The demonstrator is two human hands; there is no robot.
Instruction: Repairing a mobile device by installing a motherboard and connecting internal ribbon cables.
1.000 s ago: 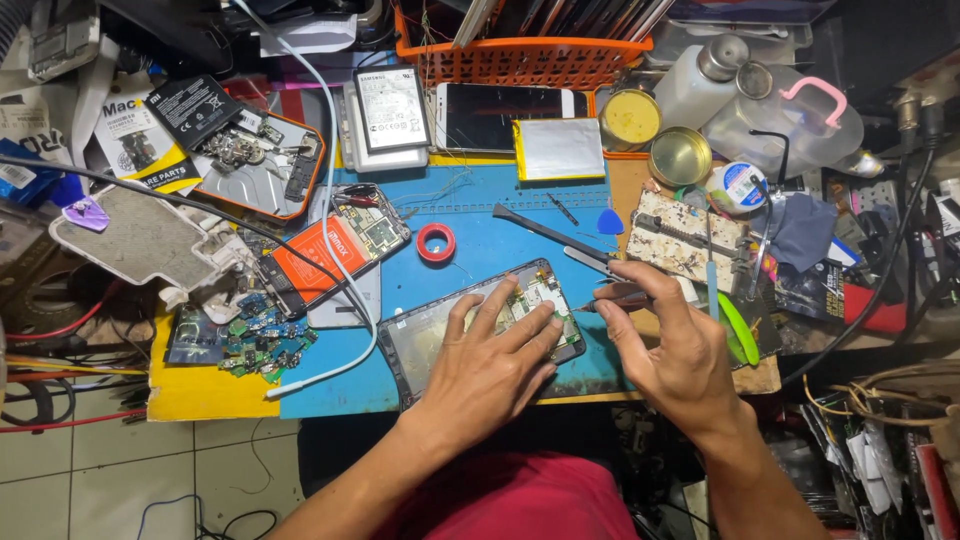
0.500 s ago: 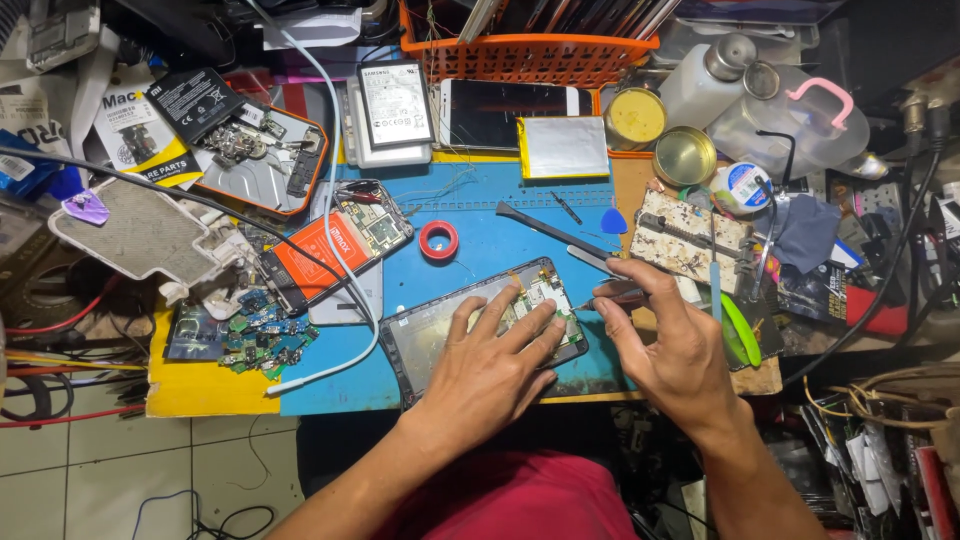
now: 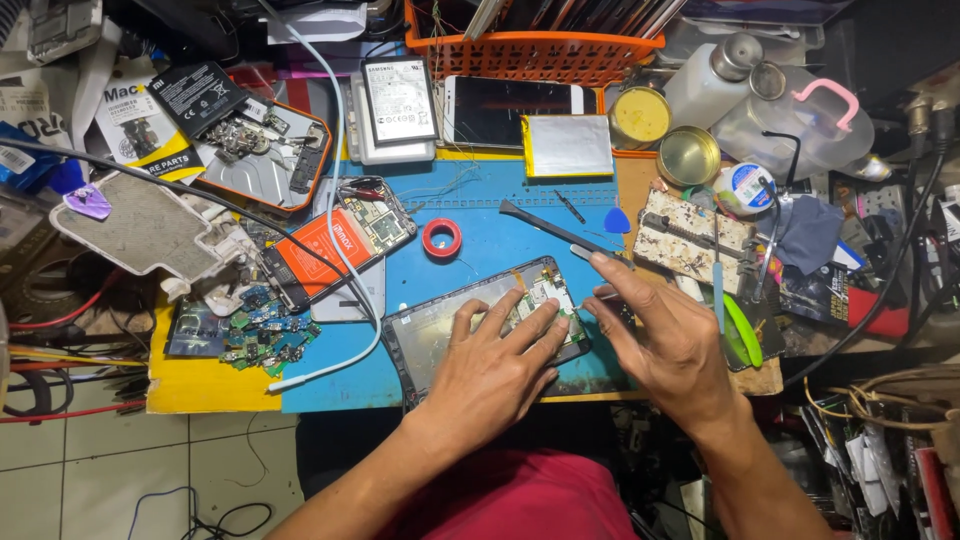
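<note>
An opened dark device (image 3: 440,325) with its circuit board (image 3: 545,290) exposed lies on the blue mat (image 3: 500,235) near the front edge. My left hand (image 3: 495,365) rests flat on it, fingers spread, fingertips on the board. My right hand (image 3: 665,340) hovers at the device's right end with its index finger stretched up-left. Its thumb seems to pinch a thin pale tool (image 3: 597,297) aimed at the board. A black pry tool (image 3: 545,228) lies on the mat just beyond that fingertip.
A red tape ring (image 3: 441,238), an orange-backed open phone (image 3: 335,245) and a white cable (image 3: 335,190) lie left of the device. Phones, batteries and an orange basket (image 3: 535,50) crowd the back. Tins, bottles and a board holder (image 3: 695,240) fill the right.
My right hand has shifted slightly left and opened its fingers, with the index finger now stretched towards the pry tool. My left hand has stayed on the device.
</note>
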